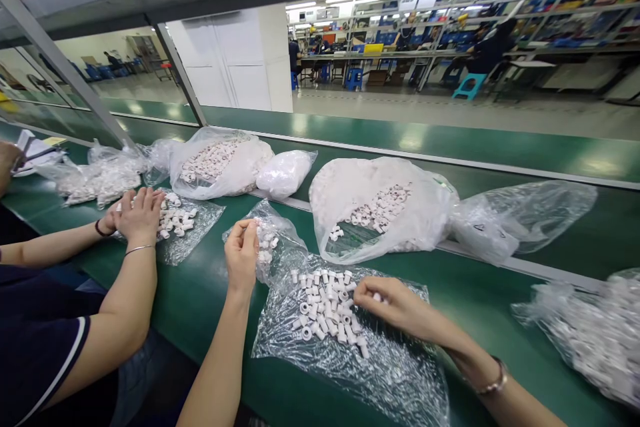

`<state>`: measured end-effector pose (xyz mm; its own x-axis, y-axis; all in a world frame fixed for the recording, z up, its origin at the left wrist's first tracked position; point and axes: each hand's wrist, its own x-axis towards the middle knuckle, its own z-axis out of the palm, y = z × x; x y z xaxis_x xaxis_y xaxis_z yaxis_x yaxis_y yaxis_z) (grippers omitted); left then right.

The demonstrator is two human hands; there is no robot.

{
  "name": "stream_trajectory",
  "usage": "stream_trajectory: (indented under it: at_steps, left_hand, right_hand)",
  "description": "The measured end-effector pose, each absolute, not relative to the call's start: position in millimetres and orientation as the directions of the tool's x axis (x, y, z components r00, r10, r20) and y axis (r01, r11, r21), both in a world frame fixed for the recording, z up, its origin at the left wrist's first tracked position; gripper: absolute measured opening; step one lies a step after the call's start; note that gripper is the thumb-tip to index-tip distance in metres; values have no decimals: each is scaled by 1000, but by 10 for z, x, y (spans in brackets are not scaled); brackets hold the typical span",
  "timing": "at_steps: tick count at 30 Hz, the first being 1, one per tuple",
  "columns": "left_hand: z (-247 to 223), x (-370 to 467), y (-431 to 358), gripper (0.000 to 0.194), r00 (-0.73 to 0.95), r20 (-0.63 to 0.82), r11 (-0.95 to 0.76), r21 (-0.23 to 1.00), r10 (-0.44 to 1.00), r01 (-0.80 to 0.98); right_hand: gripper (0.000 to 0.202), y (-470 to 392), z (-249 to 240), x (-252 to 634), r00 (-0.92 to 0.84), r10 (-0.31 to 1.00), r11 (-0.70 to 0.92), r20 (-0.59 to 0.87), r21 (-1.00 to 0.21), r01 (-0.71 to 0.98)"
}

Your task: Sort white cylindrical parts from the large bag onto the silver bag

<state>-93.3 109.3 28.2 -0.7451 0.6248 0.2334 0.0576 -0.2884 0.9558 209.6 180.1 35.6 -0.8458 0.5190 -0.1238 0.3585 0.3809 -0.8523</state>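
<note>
Head view. Pinching the small clear bag (273,240) by its left edge with the left hand (243,253), closing thumb and fingertips on the film; presumably steadying limp plastic that is bunching around a few enclosed pieces. Angling the left forearm forward, with knuckles facing up.

Seeing loose white parts (327,303) lying heaped between both hands on the clear plastic sheet (400,373); possibly spread there for easy reach and less rolling on the counter (197,310).

Holding the right hand (393,300) just beside the heap's right edge, curling fingers toward the thumb, leaving little gap and showing white in the grip; unable to tell how many. Slanting the right forearm in from lower right, back of hand upward.

Noting the large clear bag (430,207) resting behind, likely within arm's reach.
</note>
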Motion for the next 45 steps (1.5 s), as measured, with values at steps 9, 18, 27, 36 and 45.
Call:
stream_trajectory:
  at_steps: [9, 18, 27, 36, 45]
  left_hand:
    - [279, -926, 1092, 21, -740, 220, -288, 957, 635, 38]
    - [271, -929, 1102, 21, -739, 223, -292, 956, 636, 37]
    - [276, -922, 1091, 22, -731, 220, -280, 959, 646, 41]
    - [284, -926, 1082, 21, -738, 224, -280, 959, 636, 50]
    - [301, -920, 1072, 21, -747, 217, -279, 959, 628, 44]
  right_hand:
    - [32, 1642, 282, 2043, -941, 335, 766, -34, -571, 294]
    - [23, 1686, 196, 2014, -924, 383, 762, -13, -561, 323]
    - [22, 1628, 174, 1953, -904, 427, 809, -4, -446, 384]
    - [33, 1859, 356, 2049, -760, 632, -278, -156, -960, -35]
    - [38, 1891, 434, 2148, -775, 611, 278, -163, -873, 402]
